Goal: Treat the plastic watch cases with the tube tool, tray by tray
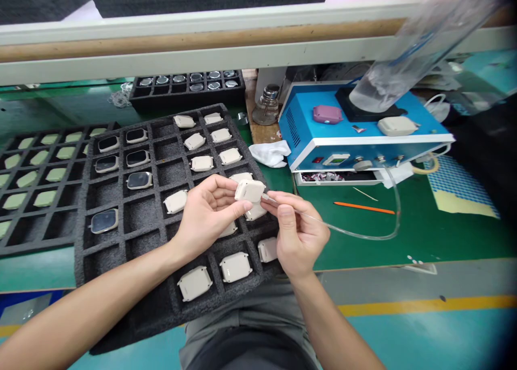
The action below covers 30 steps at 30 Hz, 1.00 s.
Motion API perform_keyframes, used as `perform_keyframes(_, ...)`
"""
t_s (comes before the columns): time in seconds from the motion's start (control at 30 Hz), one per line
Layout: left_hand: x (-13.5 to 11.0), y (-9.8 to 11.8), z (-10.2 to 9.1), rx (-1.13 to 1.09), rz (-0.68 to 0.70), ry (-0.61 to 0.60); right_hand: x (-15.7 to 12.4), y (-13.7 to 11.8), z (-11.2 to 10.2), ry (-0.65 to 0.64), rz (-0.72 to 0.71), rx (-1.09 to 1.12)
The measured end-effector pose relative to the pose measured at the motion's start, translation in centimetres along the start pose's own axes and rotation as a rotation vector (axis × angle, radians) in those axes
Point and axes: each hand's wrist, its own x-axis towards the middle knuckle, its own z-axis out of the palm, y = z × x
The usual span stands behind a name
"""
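Observation:
My left hand grips a cream smartwatch case between thumb and fingers, over the black foam tray. In my right hand is the tip end of a clear thin tube, pinched and held against the right edge of that case. The tube loops back to the front of a blue machine. Cream cases lie in the tray's right compartments. Watches with dark screens sit in its left compartments. My fingers hide the tube's very tip.
Left of this tray is another foam tray with pale green cases. Behind stands a box of round pieces, near a glass bottle and white cloth. An orange stick lies at right. A shelf edge crosses above.

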Motion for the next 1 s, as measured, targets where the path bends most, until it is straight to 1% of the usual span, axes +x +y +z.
perform_keyframes(0.13, 0.0, 0.3, 0.2, 0.034, -0.001, 0.011, 0.1, 0.1, 0.0, -0.007, -0.001, -0.004)
perform_keyframes(0.27, 0.1, 0.7, 0.3, 0.109, 0.017, 0.021, 0.4, 0.3, 0.2, -0.026, 0.004, 0.04)
perform_keyframes(0.47, 0.8, 0.2, -0.2, 0.217, 0.016, 0.094, 1.4, 1.1, 0.3, -0.051, 0.008, 0.098)
perform_keyframes(0.7, 0.8, 0.2, -0.6, 0.277, -0.004, 0.15, 1.4, 0.9, 0.4, -0.05, 0.026, 0.104)
perform_keyframes(0.87, 0.8, 0.9, -0.2, 0.282, -0.023, 0.131, 1.6, 0.7, 0.5, -0.047, 0.034, 0.089)
perform_keyframes(1.0, 0.8, 1.2, 0.2, 0.308, -0.015, 0.155, 1.6, 0.8, 0.5, -0.053, 0.05, 0.075)
